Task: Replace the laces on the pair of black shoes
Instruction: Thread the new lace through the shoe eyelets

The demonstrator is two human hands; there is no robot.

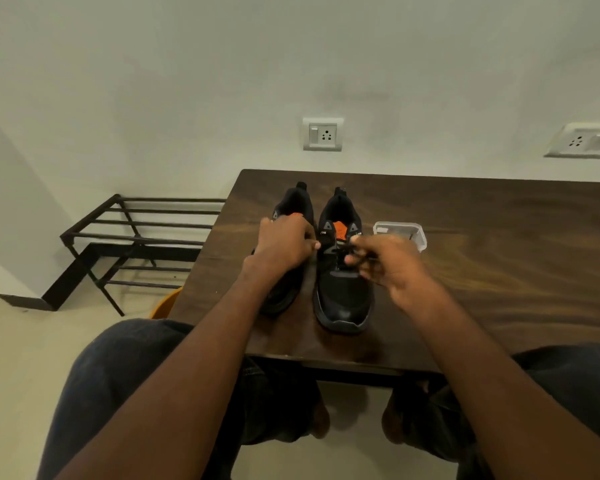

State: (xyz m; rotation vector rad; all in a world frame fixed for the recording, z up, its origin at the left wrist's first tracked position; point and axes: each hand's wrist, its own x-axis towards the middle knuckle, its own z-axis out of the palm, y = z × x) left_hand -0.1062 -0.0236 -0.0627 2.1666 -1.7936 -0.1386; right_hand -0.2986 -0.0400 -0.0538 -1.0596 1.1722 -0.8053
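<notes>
Shoes [340, 271] on brown table [499, 271] | wall socket [323, 134] | both grips pinch lace [342, 252]

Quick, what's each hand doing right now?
Left hand: fingers curled, pinching the black lace.
Right hand: pinching the same lace.

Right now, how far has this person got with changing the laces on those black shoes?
Early, it seems. Nothing looks finished. In hand: the right hand pinches the black lace on the right shoe, while the left hand is curled beside it, over the left shoe; what it holds is unclear. Left: pulling the laces out and threading new ones. The clear container beside the shoes may hold them; its contents are blurred.
</notes>
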